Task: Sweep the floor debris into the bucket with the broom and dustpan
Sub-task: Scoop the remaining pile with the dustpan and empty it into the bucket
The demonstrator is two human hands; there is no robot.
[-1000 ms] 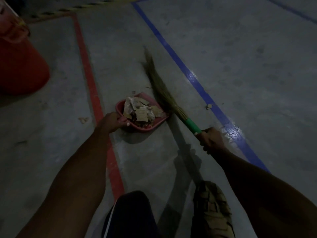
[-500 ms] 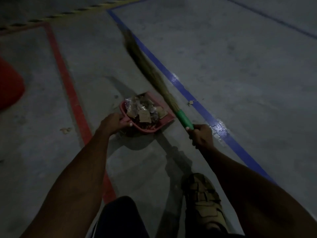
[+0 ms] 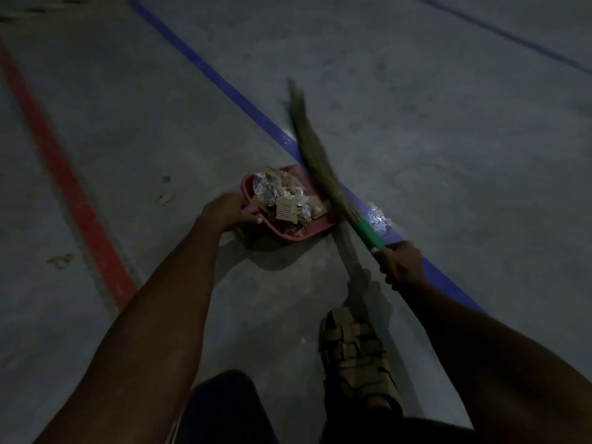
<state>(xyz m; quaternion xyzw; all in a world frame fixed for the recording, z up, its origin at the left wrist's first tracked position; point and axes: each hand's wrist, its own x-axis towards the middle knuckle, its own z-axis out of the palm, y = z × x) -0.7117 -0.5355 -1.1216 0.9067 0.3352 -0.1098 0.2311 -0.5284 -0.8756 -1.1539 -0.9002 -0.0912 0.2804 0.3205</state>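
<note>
While left hand [image 3: 224, 211] grips red plastic dustpan [image 3: 315, 227], right hand [image 3: 402, 265] grips bristly grass broom [image 3: 315, 155].

The left hand [image 3: 224, 210] covers the dustpan [image 3: 315, 226] handle, so its grip there is hidden. The broom [image 3: 315, 155] bristles blur toward the tip, and its handle vanishes inside the right hand [image 3: 402, 264]. The debris [image 3: 282, 197] is too dim to sort out. Both forearms run off the bottom edge.
</note>
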